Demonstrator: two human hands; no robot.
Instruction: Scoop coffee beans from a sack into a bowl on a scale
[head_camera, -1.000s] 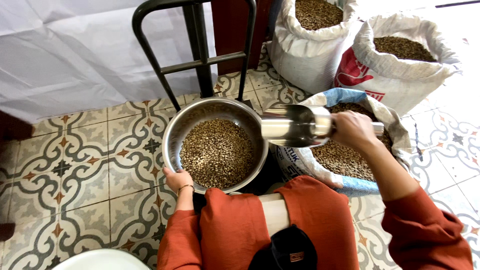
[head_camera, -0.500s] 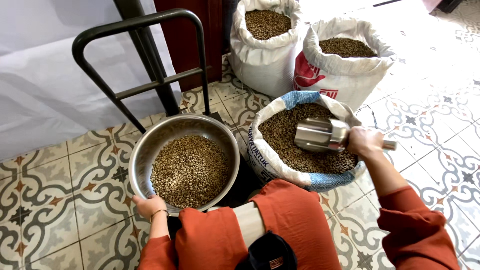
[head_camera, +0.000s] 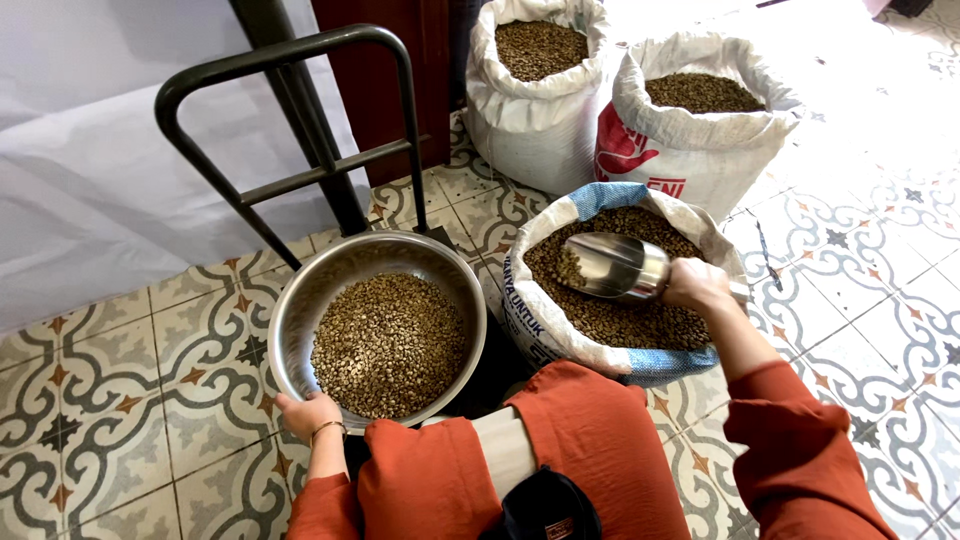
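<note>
My right hand (head_camera: 697, 285) grips the handle of a shiny metal scoop (head_camera: 612, 265), whose mouth dips into the brown beans of an open white-and-blue sack (head_camera: 560, 335) in front of me. A few beans lie inside the scoop. My left hand (head_camera: 308, 413) holds the near rim of a large steel bowl (head_camera: 300, 310) that is about half full of the same beans. The bowl sits to the left of the sack, close to my knees in orange cloth.
Two more open white sacks of beans (head_camera: 530, 110) (head_camera: 700, 140) stand behind the near sack. A black metal trolley frame (head_camera: 300, 120) rises behind the bowl, against a white sheet (head_camera: 90, 170). Patterned floor tiles (head_camera: 100, 420) lie all around.
My right hand has carried the scoop from over the bowl's right rim to the sack and lowered its mouth into the beans. My left hand has stayed on the bowl's rim.
</note>
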